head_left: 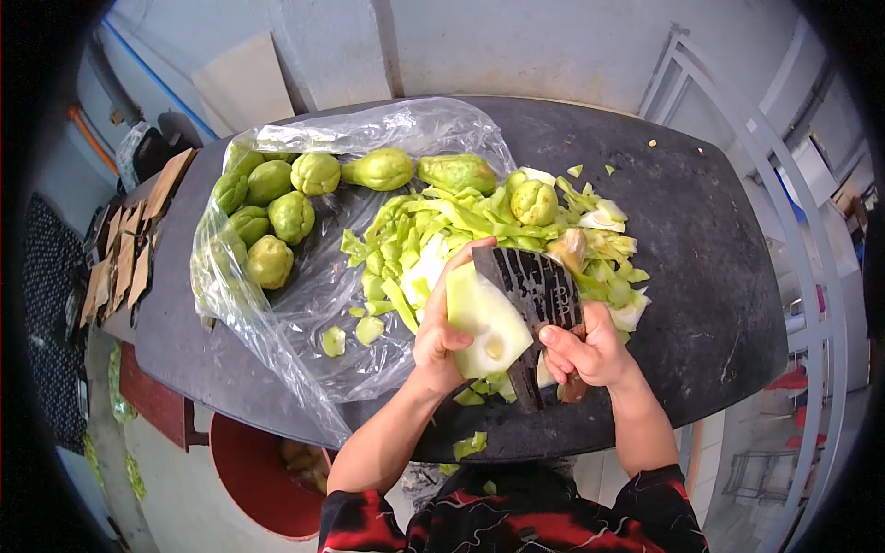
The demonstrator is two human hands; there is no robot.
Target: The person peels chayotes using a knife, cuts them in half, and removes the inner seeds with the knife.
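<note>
My left hand (442,346) is wrapped round a cut piece of chayote (481,318), its pale flesh and seed hollow facing up. In my right hand (590,350) is a dark, wet-streaked cleaver (535,284) with a brown handle, its broad blade lying against the right side of the chayote piece. Part of another pale piece shows behind the blade near my right fingers. Under and beyond both hands spreads a heap of green chayote peelings (415,226), with a peeled-looking whole chayote (535,202) on top.
Several whole chayotes (290,217) lie on a clear plastic bag (323,346) on the dark table (701,276). Below the near left edge stands a red bucket (240,488) with pale contents. Cardboard pieces (129,244) are at left; a grey metal rail (811,304) stands at right.
</note>
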